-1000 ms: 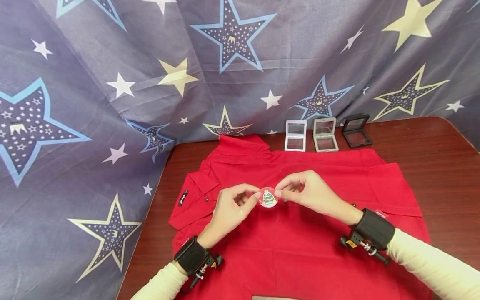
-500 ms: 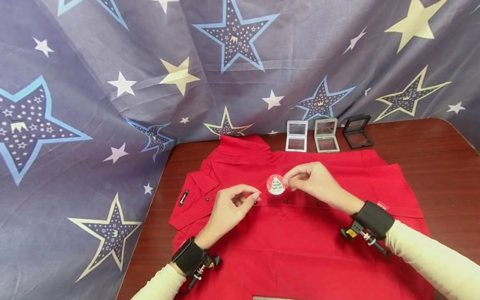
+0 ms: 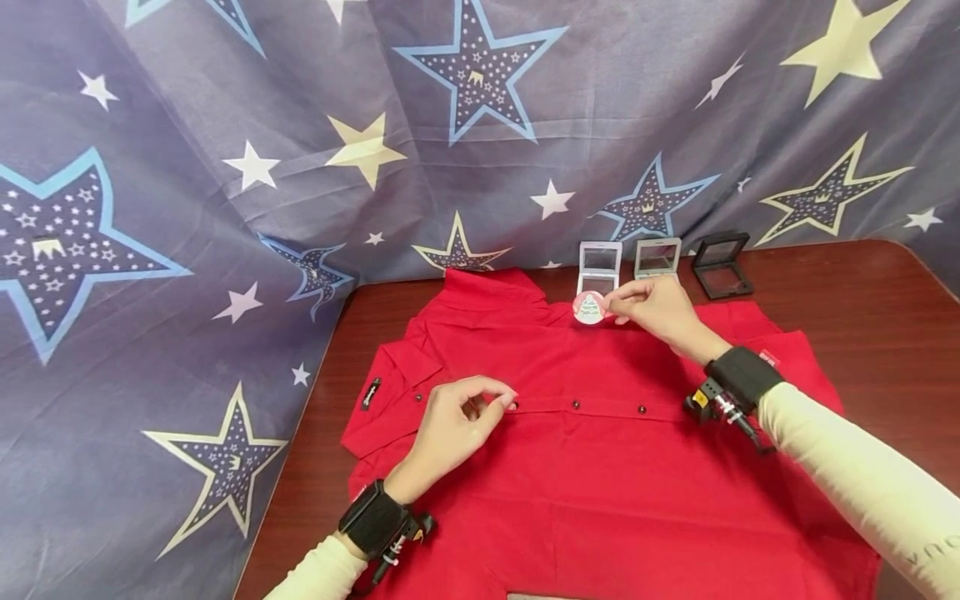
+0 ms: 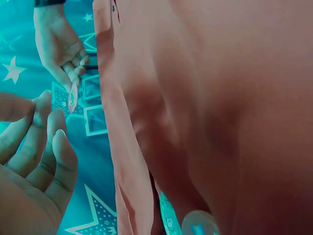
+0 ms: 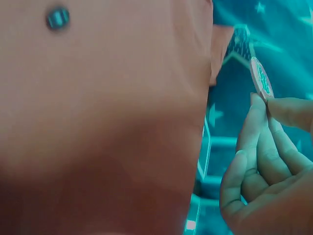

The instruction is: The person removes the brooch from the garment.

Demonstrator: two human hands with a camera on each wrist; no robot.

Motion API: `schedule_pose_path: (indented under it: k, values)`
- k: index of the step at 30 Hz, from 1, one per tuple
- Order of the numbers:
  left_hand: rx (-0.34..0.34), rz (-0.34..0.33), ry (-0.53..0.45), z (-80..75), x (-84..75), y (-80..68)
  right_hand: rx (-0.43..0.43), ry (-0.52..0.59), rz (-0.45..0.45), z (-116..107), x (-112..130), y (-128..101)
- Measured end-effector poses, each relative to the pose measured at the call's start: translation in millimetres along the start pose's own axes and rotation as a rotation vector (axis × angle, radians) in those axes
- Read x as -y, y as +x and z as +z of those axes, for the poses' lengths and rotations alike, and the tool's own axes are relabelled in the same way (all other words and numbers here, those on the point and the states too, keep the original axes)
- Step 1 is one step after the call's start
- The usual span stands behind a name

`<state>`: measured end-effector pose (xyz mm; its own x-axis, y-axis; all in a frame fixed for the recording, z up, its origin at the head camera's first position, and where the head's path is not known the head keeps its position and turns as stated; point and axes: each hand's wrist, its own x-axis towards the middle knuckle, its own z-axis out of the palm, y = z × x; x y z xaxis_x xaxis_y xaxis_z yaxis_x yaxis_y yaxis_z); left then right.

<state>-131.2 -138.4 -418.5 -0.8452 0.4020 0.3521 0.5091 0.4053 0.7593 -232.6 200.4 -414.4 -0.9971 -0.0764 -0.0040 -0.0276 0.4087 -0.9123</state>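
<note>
My right hand point(image 3: 663, 312) pinches the edge of a small round badge point(image 3: 588, 308) with a Christmas tree on a red ground. It holds the badge above the far side of a red shirt point(image 3: 637, 483), in front of a white frame. The right wrist view shows the badge point(image 5: 262, 78) nearly edge-on between thumb and fingertips. My left hand point(image 3: 457, 421) hovers over the shirt near its row of buttons, fingers loosely curled. In the left wrist view, nothing shows between the thumb and fingers of that hand point(image 4: 36, 166).
Along the table's back stand a white frame point(image 3: 600, 257), a pale greenish frame point(image 3: 657, 253) partly covered by my right hand, and a black frame point(image 3: 722, 267). All have two clear panels. A star-patterned cloth point(image 3: 300, 83) hangs behind the brown table point(image 3: 885, 333).
Both hands held the badge at first. My left hand has let go and stays near its place, while my right hand has carried the badge away, back and right, toward the frames.
</note>
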Motion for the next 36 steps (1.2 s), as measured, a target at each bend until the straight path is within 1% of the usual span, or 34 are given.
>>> schedule_pose_path:
  k: [3, 5, 12, 16, 21, 27, 36]
  values:
    - [0.001, -0.009, -0.002, 0.0, 1.1, -1.7, -0.040, -0.067, 0.015, -5, -4, 10]
    - [0.001, -0.011, -0.003, 0.3, 1.3, -2.4, -0.060, -0.090, 0.015, -8, -7, 17]
    - [0.009, 0.000, 0.005, 1.8, 0.0, -4.8, -0.143, -0.122, 0.054, -7, -15, 38]
    - [0.012, -0.001, 0.004, 1.0, 0.7, -6.2, -0.173, -0.180, 0.051, -4, -18, 46]
    - [0.016, 0.006, 0.016, -1.0, 1.6, -7.0, -0.194, -0.213, 0.027, -3, -23, 54]
    - [0.012, 0.004, 0.028, -3.6, 2.1, -10.2, -0.187, -0.229, 0.050, -2, -27, 59]
    - [0.000, -0.008, 0.019, -6.6, 3.7, -13.9, -0.213, -0.344, 0.020, 0, -26, 60]
